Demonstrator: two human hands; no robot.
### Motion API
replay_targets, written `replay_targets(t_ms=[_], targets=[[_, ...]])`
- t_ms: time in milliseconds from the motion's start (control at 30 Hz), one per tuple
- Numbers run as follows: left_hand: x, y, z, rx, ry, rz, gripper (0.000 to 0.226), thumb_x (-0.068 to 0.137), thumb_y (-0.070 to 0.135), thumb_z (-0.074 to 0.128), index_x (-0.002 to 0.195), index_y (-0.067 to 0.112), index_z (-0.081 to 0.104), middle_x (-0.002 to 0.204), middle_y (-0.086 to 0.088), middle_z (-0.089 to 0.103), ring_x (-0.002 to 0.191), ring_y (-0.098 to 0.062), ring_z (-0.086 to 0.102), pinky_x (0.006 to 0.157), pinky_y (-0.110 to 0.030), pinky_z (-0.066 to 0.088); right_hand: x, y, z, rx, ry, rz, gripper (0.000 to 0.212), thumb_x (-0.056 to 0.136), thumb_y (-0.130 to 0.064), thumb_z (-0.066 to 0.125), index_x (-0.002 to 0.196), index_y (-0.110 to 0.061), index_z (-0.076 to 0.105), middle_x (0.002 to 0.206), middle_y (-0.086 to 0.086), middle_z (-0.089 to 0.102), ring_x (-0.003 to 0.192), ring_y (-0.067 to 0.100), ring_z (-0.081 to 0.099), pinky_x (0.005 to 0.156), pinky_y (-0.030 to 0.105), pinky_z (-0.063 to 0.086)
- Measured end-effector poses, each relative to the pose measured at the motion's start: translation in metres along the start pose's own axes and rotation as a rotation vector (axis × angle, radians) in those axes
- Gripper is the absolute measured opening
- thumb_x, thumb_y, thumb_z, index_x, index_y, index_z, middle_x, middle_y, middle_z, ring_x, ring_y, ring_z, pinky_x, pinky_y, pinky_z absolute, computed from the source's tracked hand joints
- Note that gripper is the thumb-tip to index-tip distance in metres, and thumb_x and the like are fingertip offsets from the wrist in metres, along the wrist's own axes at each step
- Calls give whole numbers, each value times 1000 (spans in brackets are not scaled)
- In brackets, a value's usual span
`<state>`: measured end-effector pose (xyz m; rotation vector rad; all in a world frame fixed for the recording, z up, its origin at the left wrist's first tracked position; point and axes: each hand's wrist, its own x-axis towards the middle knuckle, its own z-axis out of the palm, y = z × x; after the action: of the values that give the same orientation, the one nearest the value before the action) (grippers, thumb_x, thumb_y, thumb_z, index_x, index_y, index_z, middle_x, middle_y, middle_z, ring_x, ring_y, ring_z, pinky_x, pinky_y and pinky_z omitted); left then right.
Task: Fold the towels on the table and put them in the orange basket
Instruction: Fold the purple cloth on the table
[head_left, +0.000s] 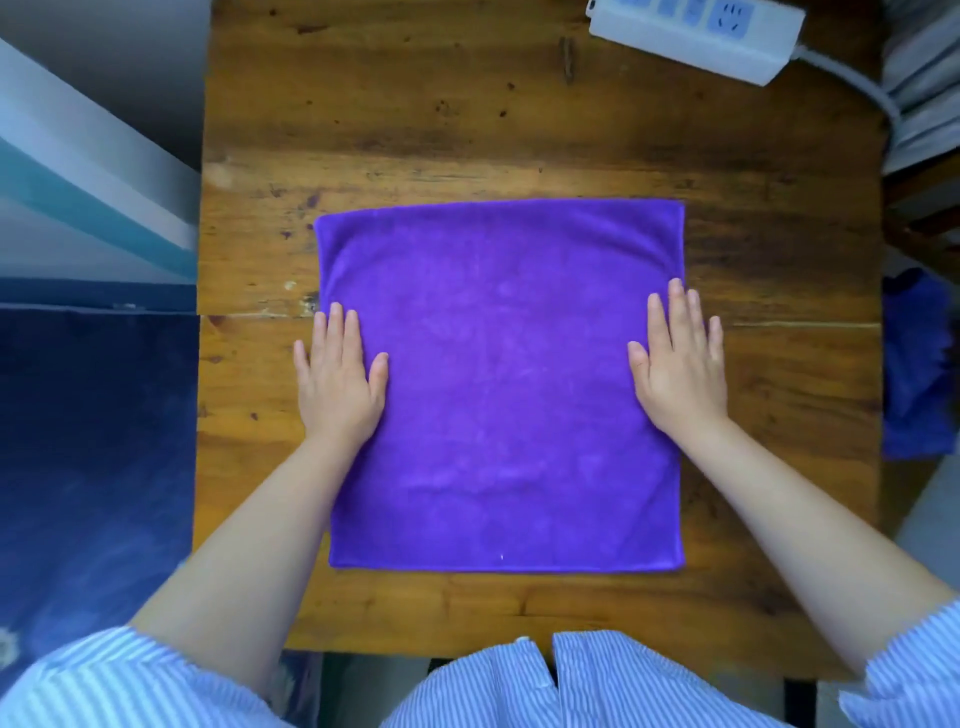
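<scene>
Purple cloth lay under straight, flat fingers (675, 306) on the right hand (680, 374), which rested palm down on the towel (498, 384) near its right edge, the fingers close together and pointing away from the person, the thumb spread toward the middle of the cloth; nothing was gripped or pinched. Fingers of the left hand (337, 379) were likewise straight and flat, lying along the towel's left edge, the little finger over the bare wood just beside the cloth and the thumb on the purple surface; that hand held nothing either, only pressing down. Both bare forearms ran back toward the near edge, ending in rolled sleeves of a blue and white striped shirt (519, 686); the towel itself was spread out flat and unfolded, roughly square, in the middle of the wooden table (467, 130), its edges nearly parallel to the table's sides; a small white speck showed near its front hem. At the far right corner of the table sat a white power strip (696, 36) with its grey cable trailing off the right side; beyond the table's right edge, lower down, a crumpled blue cloth (914, 374) was partly in view; to the left stood a dark blue surface (93, 441) and pale panels above it.
</scene>
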<state>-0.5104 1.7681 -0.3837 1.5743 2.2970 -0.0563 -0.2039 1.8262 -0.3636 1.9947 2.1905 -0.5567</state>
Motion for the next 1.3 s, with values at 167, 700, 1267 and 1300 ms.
replay_targets(t_ms=[167,700,1267,1300], targets=[[-74,-6,11,15,-65,120,59,93,28,45,144,4,24,155,-12,15,145,-27,9,115,-44,6,-79,-20,22,34,-23,61,55,94,-23,41,143,-4,23,154,18,10,143,33,8,114,47,13],[-161,-57,31,151,-53,305,65,91,42,46,140,3,32,152,-17,23,142,-33,18,113,-50,14,-187,7,59,15,155,259,55,93,-19,43,142,-2,24,153,20,10,142,36,7,112,56,5],[-165,-39,3,367,73,859,26,43,-12,75,64,-1,66,56,-14,58,45,-28,57,50,-29,51,-193,8,38,-296,94,-490,47,39,12,84,84,8,70,88,28,69,75,39,69,46,37,56],[-165,-36,1,388,72,861,26,41,-13,72,61,1,64,53,-13,56,43,-27,55,47,-27,50,-190,6,36,-326,93,-508,45,39,11,84,81,8,70,85,28,69,70,38,69,42,34,54]])
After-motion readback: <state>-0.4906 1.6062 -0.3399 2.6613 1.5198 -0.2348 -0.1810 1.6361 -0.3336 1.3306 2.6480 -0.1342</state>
